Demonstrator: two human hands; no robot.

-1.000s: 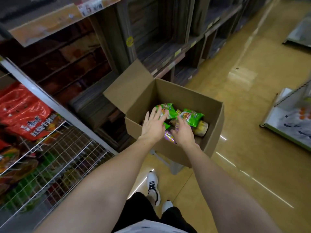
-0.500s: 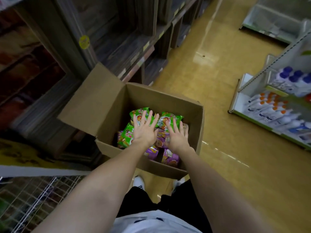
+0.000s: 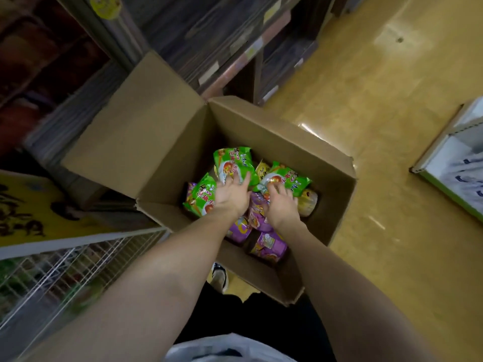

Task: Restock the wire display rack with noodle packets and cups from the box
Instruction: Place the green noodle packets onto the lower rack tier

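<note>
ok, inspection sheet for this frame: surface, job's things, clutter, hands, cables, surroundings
Surface: glossy yellow floor.
Job's things: open cardboard box holds green noodle packets, purple packets and a cup; wire display rack lower left.
Clutter: nothing seen.
Hands: left hand and right hand both in the box, fingers on green packets; grip unclear.
Cables: nothing seen.
Surroundings: dark wooden shelving behind the box, white shelf unit at right.

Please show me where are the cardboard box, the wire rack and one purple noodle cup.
cardboard box (image 3: 274, 131): head view, inner far wall.
wire rack (image 3: 65, 273): head view, white grid.
purple noodle cup (image 3: 266, 245): head view, its side label.
</note>
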